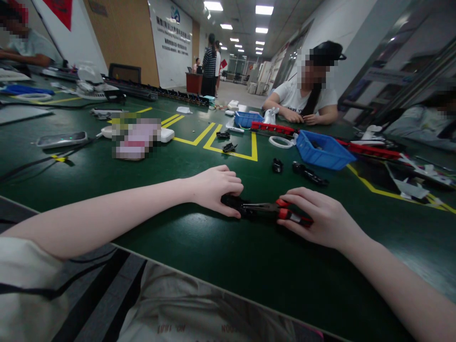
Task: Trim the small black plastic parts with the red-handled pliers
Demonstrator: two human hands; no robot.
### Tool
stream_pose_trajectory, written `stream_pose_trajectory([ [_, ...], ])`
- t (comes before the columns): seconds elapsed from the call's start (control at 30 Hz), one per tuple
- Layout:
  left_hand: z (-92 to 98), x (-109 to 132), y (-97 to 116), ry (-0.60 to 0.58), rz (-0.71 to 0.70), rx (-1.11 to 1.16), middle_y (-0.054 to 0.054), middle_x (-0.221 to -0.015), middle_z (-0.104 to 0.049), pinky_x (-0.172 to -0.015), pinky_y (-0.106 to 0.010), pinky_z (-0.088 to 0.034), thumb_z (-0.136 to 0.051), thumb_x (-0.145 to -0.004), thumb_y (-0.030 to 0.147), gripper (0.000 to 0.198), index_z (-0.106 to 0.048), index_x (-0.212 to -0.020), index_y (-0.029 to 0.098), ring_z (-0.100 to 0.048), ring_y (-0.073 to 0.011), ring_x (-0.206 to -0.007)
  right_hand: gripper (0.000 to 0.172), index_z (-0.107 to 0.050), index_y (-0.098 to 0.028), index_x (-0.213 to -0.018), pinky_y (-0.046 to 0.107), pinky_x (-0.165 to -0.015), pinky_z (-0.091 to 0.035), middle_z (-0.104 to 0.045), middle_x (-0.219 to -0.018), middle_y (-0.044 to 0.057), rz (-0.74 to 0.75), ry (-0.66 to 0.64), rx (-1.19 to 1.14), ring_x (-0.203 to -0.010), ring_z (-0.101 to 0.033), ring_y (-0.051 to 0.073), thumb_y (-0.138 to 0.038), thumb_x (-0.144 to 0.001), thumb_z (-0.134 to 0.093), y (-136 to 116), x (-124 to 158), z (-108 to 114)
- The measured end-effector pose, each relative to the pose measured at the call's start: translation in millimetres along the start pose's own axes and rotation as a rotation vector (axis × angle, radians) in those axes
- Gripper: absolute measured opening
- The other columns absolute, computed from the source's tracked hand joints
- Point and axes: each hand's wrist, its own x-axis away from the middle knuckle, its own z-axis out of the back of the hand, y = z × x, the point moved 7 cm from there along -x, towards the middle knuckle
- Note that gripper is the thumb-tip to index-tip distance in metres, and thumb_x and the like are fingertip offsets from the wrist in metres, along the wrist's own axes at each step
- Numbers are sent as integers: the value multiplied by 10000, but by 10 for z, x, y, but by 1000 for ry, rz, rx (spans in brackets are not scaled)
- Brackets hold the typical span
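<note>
Near the front of the green table, my left hand (217, 190) is closed around a small black part (233, 203), whose exact kind I cannot make out. My right hand (317, 213) grips the red and black handles of a pair of pliers (265, 207). The long metal jaws point left and meet the black part beside my left thumb. My palm and fingers hide much of the handles. Beyond my hands lie two small black pieces (230, 147) inside a yellow tape outline, and a black piece (277, 165) next to a longer black part (309, 174).
A blue bin (322, 149) stands at the right, with a smaller blue bin (245, 118) farther back. A roll of white tape (280, 142) lies between them. Red strips (274, 128) run behind. A phone (137, 140) and cables are at left. A person (306, 90) sits opposite.
</note>
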Motion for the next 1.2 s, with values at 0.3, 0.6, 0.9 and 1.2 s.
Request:
stream_pose_trajectory([
  [0.3, 9, 2, 1, 3, -5, -37, -11, -742, -599, -770, -322, -324, -575, -815, 640, 469, -544, -745, 177, -545, -180, -752, 337, -601, -137, -1046, 312, -641, -546, -661, -973, 116, -10, -30, -24, -754, -651, 192, -425, -872, -607, -17, 2, -29],
  [0.6, 107, 44, 16, 51, -45, -59, -81, -994, -657, -831, -352, -363, -579, -802, 668, 562, -607, -1040, 159, -613, -231, -899, 348, -590, -138, -1061, 317, -650, -541, -662, -983, 116, -2, -19, -1, -763, -646, 195, -426, -867, -617, 6, 20, -58],
  [0.9, 116, 56, 87, 112, -81, 245, -96, -1093, -618, -790, -287, -472, -630, -852, 346, 213, -637, -965, 165, -620, -198, -956, 394, -599, -141, -1094, 348, -699, -543, -673, -1024, 132, -30, 21, 21, -831, -662, 228, -439, -840, -641, 60, 34, 12],
  [1.2, 59, 41, 47, 68, -20, 339, -79, -1022, -633, -797, -296, -483, -638, -860, 303, 139, -663, -877, 167, -610, -190, -933, 374, -619, -167, -1089, 346, -698, -540, -675, -1022, 123, -43, 1, 10, -825, -662, 224, -449, -844, -626, 39, 19, -6],
])
